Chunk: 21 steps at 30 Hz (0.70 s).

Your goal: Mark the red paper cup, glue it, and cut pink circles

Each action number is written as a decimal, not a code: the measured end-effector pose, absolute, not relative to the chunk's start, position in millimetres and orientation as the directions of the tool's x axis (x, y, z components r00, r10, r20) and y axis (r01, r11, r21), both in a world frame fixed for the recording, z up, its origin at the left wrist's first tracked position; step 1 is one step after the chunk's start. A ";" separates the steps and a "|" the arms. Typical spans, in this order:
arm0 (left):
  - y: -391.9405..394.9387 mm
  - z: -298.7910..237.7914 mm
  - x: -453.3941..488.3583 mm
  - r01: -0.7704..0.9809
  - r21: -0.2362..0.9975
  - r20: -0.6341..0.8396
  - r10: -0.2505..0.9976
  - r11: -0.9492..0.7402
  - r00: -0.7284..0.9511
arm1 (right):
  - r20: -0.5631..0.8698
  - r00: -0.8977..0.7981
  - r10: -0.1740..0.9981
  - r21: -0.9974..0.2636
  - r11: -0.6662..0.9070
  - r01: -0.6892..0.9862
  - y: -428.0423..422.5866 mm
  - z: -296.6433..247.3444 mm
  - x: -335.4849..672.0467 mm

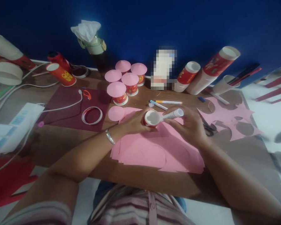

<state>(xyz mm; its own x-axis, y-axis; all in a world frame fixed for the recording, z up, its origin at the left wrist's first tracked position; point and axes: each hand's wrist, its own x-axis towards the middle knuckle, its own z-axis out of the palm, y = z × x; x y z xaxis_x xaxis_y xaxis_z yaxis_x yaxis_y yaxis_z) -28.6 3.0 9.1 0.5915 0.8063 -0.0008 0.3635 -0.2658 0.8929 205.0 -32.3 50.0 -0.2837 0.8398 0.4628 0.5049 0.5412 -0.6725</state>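
Observation:
My left hand [135, 122] is wrapped round a small red paper cup [151, 118] with a white inside, held over the pink paper sheets [154, 150]. My right hand [189, 126] grips a white glue stick [173, 115] whose tip rests at the cup's rim. A pink paper circle [116, 113] lies just left of the cup. Behind it stand several red cups capped with pink paper cones [124, 82].
Two marker pens [165, 103] and scissors [208, 128] lie near my right hand, by cut pink scraps [231, 118]. A tape ring [91, 115] and cable sit on dark red paper [67, 109]. Stacked cups [208, 70], a tissue holder [90, 39] and a power strip [16, 125] surround the table.

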 end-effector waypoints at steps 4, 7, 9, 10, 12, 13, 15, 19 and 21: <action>2.8 10.0 -28.2 0.330 0.901 0.028 0.797 -0.282 0.604 | 0.444 -0.263 0.857 -0.688 0.514 0.512 -34.6 48.9 210.0; 2.1 9.8 -27.8 0.356 0.897 0.000 0.806 -0.262 0.593 | 0.458 -0.188 0.869 -0.735 0.489 0.470 -34.8 50.5 208.9; 1.9 9.3 -27.5 0.378 0.893 -0.021 0.819 -0.243 0.574 | 0.473 -0.164 0.866 -0.747 0.493 0.446 -33.9 51.7 205.5; 2.0 9.2 -27.5 0.383 0.894 -0.027 0.824 -0.234 0.566 | 0.477 -0.174 0.861 -0.743 0.501 0.444 -33.4 52.1 203.5; 2.1 9.4 -27.4 0.383 0.894 -0.028 0.826 -0.230 0.563 | 0.479 -0.211 0.852 -0.724 0.519 0.455 -32.2 51.8 200.2; 2.2 9.7 -27.4 0.377 0.896 -0.024 0.822 -0.234 0.568 | 0.476 -0.224 0.851 -0.716 0.522 0.463 -31.7 51.3 199.4; 2.2 10.5 -27.5 0.359 0.901 -0.013 0.811 -0.245 0.585 | 0.467 -0.226 0.855 -0.709 0.515 0.482 -30.9 49.9 199.9; 2.0 10.6 -27.8 0.356 0.903 -0.016 0.809 -0.241 0.588 | 0.415 -0.218 0.883 -0.710 0.464 0.529 -31.9 48.2 206.1; 1.9 9.6 -27.9 0.365 0.900 -0.023 0.810 -0.239 0.586 | 0.406 -0.210 0.889 -0.707 0.452 0.544 -34.2 48.1 207.9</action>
